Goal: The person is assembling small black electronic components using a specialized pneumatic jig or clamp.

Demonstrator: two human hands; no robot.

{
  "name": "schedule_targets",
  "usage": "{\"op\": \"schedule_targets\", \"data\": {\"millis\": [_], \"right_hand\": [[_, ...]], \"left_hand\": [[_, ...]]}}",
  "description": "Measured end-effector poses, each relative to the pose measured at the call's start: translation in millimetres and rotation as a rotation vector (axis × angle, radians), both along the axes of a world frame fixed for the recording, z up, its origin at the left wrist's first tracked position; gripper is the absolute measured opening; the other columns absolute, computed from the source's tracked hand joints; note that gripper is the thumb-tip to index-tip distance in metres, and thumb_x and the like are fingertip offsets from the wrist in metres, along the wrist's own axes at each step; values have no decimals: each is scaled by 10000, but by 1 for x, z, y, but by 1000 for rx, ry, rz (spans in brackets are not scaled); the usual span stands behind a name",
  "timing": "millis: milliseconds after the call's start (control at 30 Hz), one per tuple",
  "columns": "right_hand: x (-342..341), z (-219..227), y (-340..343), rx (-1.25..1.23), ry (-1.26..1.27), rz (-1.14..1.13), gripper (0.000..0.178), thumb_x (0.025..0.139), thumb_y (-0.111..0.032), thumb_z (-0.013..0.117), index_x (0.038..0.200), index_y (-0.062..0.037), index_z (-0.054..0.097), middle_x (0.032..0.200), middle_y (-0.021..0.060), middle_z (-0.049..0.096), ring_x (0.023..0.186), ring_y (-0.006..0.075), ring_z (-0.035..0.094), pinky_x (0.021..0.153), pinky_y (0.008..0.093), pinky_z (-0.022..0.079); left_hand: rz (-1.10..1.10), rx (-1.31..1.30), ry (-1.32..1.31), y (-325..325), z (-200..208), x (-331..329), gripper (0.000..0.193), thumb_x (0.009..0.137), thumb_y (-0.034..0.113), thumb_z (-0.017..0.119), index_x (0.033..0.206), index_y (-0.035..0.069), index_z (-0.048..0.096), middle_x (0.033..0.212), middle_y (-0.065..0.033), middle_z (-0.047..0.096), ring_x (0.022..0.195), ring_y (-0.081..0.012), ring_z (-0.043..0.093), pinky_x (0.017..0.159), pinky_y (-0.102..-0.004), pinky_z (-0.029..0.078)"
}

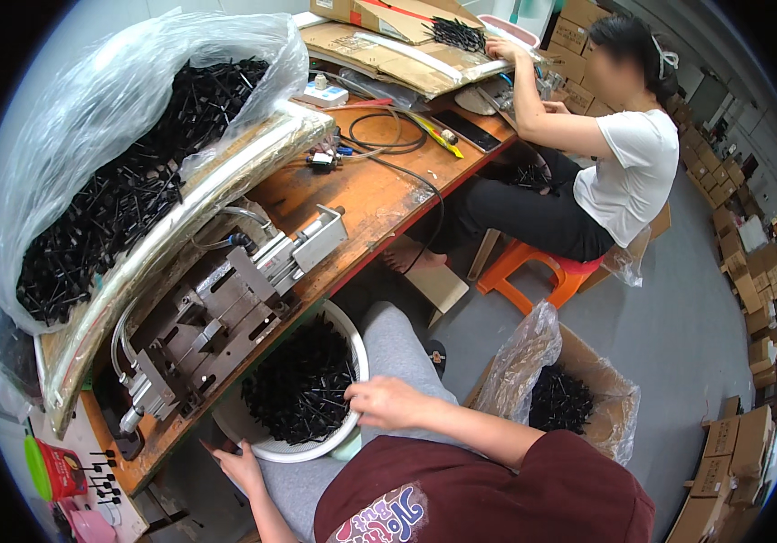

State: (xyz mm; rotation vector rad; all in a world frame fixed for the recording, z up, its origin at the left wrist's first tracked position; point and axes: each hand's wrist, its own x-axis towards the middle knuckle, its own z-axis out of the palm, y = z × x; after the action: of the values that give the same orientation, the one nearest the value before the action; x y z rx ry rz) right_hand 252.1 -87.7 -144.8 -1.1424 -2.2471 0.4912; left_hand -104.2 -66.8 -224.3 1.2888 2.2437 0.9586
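A white mesh basket (363,348) full of small black stick-like plastic parts (293,385) sits at my lap, against the bench edge. At its right rim is my right hand (386,403), fingers curled together over the parts. Whatever they pinch is too small to make out. My left hand (243,469) is beside the basket's lower left rim, its fingers apart and nothing visible in them. Just beyond the basket, a metal fixture (225,312) with pneumatic cylinders and clear tubes is mounted on the wooden bench (361,195).
A large clear plastic bag (148,100) of black parts lies along the bench's left side. On the right, a plastic-lined carton (610,380) holds more. A co-worker (628,149) sits on an orange stool (529,271) at the far end. Stacked cartons (737,443) line the right side.
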Motion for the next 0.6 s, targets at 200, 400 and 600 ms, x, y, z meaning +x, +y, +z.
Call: {"op": "schedule_targets", "data": {"millis": [200,400,600], "right_hand": [[70,42,18,210,189,-687,308,810,-199,733,641,-41,529,659,82,520,558,217,553,526,335,444],[157,-11,-1,-106,804,-1143,360,927,-265,655,656,-67,523,587,-9,509,484,74,442,447,260,323],[150,-98,-29,-944,834,-974,230,930,-197,585,1036,-27,698,830,98,692,742,158,648,658,305,521]], "left_hand": [[-14,60,35,-1,-13,-7,798,754,57,702,1452,26,317,1045,-246,664,997,-367,640,888,-421,480],[-26,141,-16,-4,-22,-3,761,765,73,714,1434,38,353,1081,-220,669,1063,-336,632,988,-411,404],[-36,77,-5,-7,-25,-8,788,786,53,711,1464,46,309,1166,-255,642,1094,-321,646,908,-377,493]]}}
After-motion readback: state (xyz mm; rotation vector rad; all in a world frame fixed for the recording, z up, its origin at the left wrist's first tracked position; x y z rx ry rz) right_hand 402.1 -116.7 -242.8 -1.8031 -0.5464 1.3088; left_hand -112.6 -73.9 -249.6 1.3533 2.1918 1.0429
